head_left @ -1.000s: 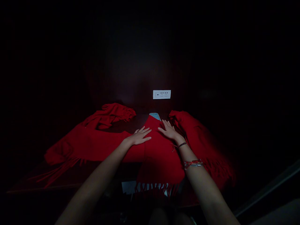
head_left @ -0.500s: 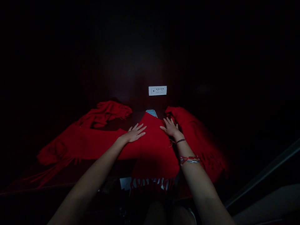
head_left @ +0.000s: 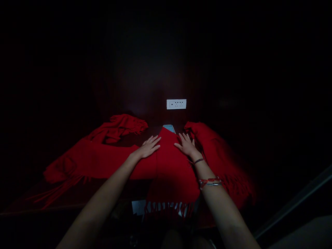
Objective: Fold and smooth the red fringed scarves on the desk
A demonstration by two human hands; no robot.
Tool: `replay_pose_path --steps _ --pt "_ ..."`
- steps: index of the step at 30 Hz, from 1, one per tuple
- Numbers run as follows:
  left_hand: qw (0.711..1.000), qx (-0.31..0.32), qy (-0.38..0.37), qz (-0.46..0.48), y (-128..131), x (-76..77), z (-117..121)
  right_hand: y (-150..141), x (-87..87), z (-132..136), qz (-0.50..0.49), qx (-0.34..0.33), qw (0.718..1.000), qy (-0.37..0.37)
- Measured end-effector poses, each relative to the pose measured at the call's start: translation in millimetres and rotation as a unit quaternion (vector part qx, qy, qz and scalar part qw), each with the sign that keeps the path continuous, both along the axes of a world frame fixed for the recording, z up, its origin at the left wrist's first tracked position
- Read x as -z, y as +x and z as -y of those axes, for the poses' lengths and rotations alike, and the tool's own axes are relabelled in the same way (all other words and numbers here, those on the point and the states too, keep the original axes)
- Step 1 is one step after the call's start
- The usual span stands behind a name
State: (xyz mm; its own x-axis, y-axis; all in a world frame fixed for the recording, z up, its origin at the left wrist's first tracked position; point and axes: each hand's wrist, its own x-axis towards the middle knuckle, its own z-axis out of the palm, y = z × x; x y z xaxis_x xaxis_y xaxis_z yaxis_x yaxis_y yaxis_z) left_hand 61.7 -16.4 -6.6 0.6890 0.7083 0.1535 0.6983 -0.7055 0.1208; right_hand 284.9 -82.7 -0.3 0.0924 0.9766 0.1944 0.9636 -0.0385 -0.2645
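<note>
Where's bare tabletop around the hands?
Back: tabletop between the crumpled red cloth and the phone, beyond the left hand. Front left: a dim patch bordered by fringe and the left forearm. Crowded: centre, where the spread red cloth lies under the hands, and right, where bunched cloth sits beside the right hand.

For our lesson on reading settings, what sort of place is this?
Probably a dimly lit room indoors; home or office, I can't tell. The wall socket, dark tabletop and phone suggest it.
</note>
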Motion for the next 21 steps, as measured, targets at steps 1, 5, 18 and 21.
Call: replay_pose_path --steps 1,5,18,21 --pt "0.999 -0.018 0.02 0.022 -2.0 -0.6 -1.8 -4.0 -0.4 0.4 -0.003 -0.022 1.0 0.007" --pt "1.0 -0.008 0.017 0.009 -3.4 3.5 -5.2 -18.9 0.4 1.1 -0.01 -0.145 0.989 -0.014" --pt "0.995 -0.028 -0.071 -0.071 -3.3 6.3 -2.6 -32.5 -1.9 6.5 0.037 -0.175 0.981 -0.079" --pt "0.991 -0.045 -0.084 -0.092 -4.9 7.9 -3.2 -36.4 -0.9 7.1 0.044 -0.177 0.973 -0.144"
